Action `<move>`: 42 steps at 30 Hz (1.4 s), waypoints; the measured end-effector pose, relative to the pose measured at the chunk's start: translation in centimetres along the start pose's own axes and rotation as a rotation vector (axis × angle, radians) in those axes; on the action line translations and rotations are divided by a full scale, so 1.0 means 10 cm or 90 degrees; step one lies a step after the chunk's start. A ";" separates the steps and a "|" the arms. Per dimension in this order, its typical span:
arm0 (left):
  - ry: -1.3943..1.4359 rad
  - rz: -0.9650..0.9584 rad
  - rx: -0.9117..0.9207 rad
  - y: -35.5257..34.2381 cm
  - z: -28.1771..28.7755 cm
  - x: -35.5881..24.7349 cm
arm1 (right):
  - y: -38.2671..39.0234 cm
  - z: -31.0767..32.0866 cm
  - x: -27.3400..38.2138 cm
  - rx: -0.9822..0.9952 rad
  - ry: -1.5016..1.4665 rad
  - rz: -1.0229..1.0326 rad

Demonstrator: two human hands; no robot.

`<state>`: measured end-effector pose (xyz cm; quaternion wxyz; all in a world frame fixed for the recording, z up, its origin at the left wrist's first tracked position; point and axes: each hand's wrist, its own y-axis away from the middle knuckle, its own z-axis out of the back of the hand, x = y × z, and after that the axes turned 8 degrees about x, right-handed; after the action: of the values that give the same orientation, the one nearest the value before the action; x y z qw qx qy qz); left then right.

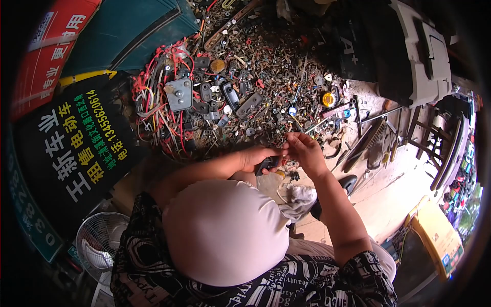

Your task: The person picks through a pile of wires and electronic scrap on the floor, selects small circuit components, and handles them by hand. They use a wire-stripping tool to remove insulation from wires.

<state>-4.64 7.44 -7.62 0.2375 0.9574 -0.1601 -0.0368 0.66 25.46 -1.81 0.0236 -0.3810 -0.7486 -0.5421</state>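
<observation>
My left hand (pixel 260 157) is closed around a small black part (pixel 268 164) whose kind I cannot make out. Just beside it, my right hand (pixel 305 152) has its fingers pinched together near the left fingertips. Whatever sits in that pinch is too small to name. Both hands are over the near edge of a wide heap of screws and small metal parts (pixel 279 77). To the left in the heap lie a grey metal plate with round studs (pixel 179 94), tangled red wires (pixel 180 128) and a black oblong part (pixel 230 96).
An amber round reflector (pixel 328 99) lies at the heap's right side. Farther right are a brush (pixel 372 141) and several hand tools. A grey-and-black case (pixel 417 56) stands at the back right, a dark green panel (pixel 128 36) at the back left, a fan (pixel 102 240) at near left.
</observation>
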 end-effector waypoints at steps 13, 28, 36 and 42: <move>-0.039 -0.018 -0.010 -0.04 0.00 0.05 | -0.23 0.05 0.18 -0.076 0.083 0.145; -0.273 0.036 -0.033 0.00 -0.04 0.11 | -0.76 -0.83 0.03 -0.142 0.769 0.397; -0.463 0.080 -0.057 0.33 0.24 0.19 | -0.44 -1.13 -0.03 0.136 0.742 0.324; -0.409 0.114 -0.038 -0.11 -0.08 0.12 | -0.39 -0.22 0.06 -0.236 0.908 0.513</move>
<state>-3.06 8.33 -7.45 0.2050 0.8716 -0.3089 -0.3206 -2.95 23.48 -3.71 0.6202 -0.1827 -0.2599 -0.7173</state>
